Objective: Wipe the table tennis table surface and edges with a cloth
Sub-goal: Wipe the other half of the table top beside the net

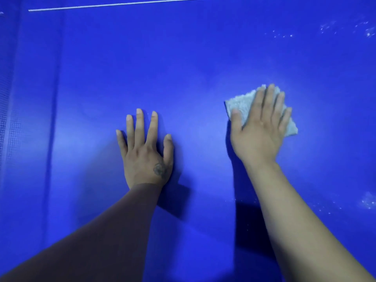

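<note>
The blue table tennis table [193, 64] fills the whole view. A folded pale grey cloth [242, 104] lies flat on it at the right of centre. My right hand [260, 129] presses down on the cloth with straight, spread fingers and covers most of it. My left hand [145, 151] rests flat on the bare blue surface to the left, fingers straight and apart, holding nothing. A dark sleeve covers my left forearm.
A thin white line [126, 4] crosses the table at the far top. The net's mesh [8, 123] runs down the left edge. Small wet specks [345, 29] glint at the upper right, and more specks [368, 201] at the lower right.
</note>
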{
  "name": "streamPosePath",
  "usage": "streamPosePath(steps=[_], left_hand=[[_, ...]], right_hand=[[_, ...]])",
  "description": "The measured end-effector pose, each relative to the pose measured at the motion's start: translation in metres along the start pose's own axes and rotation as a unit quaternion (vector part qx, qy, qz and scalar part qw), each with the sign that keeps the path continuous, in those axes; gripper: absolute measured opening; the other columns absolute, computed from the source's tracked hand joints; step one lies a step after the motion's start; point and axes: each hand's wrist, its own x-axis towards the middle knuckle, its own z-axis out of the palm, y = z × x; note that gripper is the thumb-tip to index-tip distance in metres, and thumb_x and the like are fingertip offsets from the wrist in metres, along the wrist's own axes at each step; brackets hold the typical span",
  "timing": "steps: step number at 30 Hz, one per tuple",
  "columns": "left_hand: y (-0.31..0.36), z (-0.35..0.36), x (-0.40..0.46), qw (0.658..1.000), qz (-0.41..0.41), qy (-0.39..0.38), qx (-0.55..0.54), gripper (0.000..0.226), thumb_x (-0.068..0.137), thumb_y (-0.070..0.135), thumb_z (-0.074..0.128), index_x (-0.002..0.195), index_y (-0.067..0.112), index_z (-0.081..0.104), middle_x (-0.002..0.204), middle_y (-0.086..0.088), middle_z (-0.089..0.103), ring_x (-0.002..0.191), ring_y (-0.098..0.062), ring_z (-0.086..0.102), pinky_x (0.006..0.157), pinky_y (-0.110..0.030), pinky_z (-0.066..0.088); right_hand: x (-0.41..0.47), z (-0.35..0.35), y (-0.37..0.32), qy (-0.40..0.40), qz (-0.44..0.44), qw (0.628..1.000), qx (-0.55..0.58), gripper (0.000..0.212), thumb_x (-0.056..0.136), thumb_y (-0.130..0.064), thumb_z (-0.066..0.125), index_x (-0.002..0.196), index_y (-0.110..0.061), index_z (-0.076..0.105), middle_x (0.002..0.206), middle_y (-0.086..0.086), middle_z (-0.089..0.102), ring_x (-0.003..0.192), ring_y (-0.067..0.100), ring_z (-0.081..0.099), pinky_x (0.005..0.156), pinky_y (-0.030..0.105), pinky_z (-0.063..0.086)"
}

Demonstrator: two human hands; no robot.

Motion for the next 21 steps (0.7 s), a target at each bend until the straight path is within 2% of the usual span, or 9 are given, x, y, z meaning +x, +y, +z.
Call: streamPosePath(steps=[3, 6, 11, 14, 17, 21], left_hand=[[-0.002, 0.002, -0.001, 1.000, 0.004, 0.012, 0.004, 0.066, 0.109, 0.054, 0.035, 0.169, 0.028, 0.029, 0.180, -0.003, 0.015, 0.167, -0.026, 0.007, 0.134, -0.056, 0.005], [-0.004, 0.003, -0.002, 0.999, 0.012, 0.035, 0.005, 0.064, 0.109, 0.053, 0.037, 0.168, 0.027, 0.034, 0.178, -0.005, 0.021, 0.166, -0.029, 0.013, 0.133, -0.058, 0.009], [-0.001, 0.004, -0.004, 0.998, 0.023, 0.050, -0.003, 0.063, 0.111, 0.056, 0.032, 0.166, 0.026, 0.038, 0.177, -0.006, 0.025, 0.165, -0.031, 0.017, 0.132, -0.059, 0.011], [-0.001, 0.003, -0.005, 0.998, 0.026, 0.057, -0.019, 0.066, 0.111, 0.060, 0.028, 0.165, 0.024, 0.041, 0.177, -0.008, 0.024, 0.165, -0.031, 0.016, 0.132, -0.060, 0.009], [-0.001, -0.001, -0.007, 0.997, 0.028, 0.053, -0.048, 0.065, 0.112, 0.060, 0.028, 0.162, 0.023, 0.046, 0.178, -0.008, 0.021, 0.166, -0.029, 0.011, 0.132, -0.063, 0.005], [-0.001, -0.010, -0.015, 0.990, 0.068, 0.061, -0.109, 0.060, 0.113, 0.056, 0.029, 0.153, 0.020, 0.056, 0.175, -0.004, 0.031, 0.166, -0.025, 0.013, 0.131, -0.064, 0.001]], right_hand=[[-0.009, 0.006, -0.038, 0.010, -0.046, 0.999, 0.001, 0.080, 0.105, -0.054, 0.032, 0.169, -0.007, 0.015, 0.177, 0.010, 0.009, 0.164, 0.033, 0.004, 0.131, 0.057, 0.003], [-0.058, 0.012, -0.061, -0.009, -0.114, 0.993, 0.007, 0.081, 0.105, -0.054, 0.033, 0.169, -0.009, 0.012, 0.178, 0.007, 0.006, 0.165, 0.028, 0.001, 0.131, 0.054, 0.004], [-0.140, 0.004, -0.015, -0.052, -0.171, 0.984, 0.009, 0.077, 0.108, -0.058, 0.033, 0.170, -0.018, 0.012, 0.178, -0.001, 0.003, 0.165, 0.019, -0.005, 0.132, 0.050, 0.006], [-0.150, -0.009, 0.040, -0.045, -0.143, 0.989, -0.005, 0.076, 0.108, -0.058, 0.033, 0.170, -0.020, 0.011, 0.178, -0.002, 0.003, 0.165, 0.019, -0.003, 0.132, 0.051, 0.004], [-0.132, -0.017, 0.080, -0.032, -0.064, 0.997, -0.024, 0.076, 0.108, -0.058, 0.027, 0.171, -0.020, 0.009, 0.179, -0.002, 0.002, 0.165, 0.021, -0.003, 0.132, 0.055, 0.002], [-0.095, -0.010, 0.059, -0.025, 0.017, 0.999, -0.011, 0.078, 0.107, -0.059, 0.018, 0.170, -0.015, 0.004, 0.179, 0.003, -0.004, 0.164, 0.026, -0.008, 0.131, 0.057, -0.005]])
